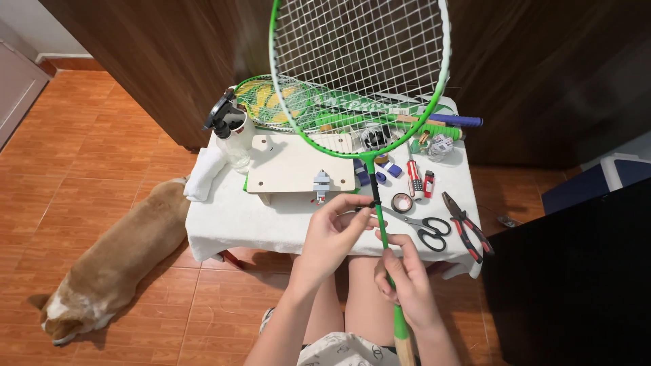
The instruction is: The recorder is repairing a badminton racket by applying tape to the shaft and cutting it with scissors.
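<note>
- Right hand (405, 278): fingers wrapped around green badminton racket (383, 227) shaft, below the scissors (426, 229).
- Left hand (333, 234): fingertips pinching the shaft's black collar, left of the scissors.

Both forearms are bare, with no sleeves, watch or rings showing on the left hand (332, 234) or the right hand (407, 281). The knees are bare too. Near the bottom edge sits pale patterned fabric, possibly shorts, though little of it shows.
</note>
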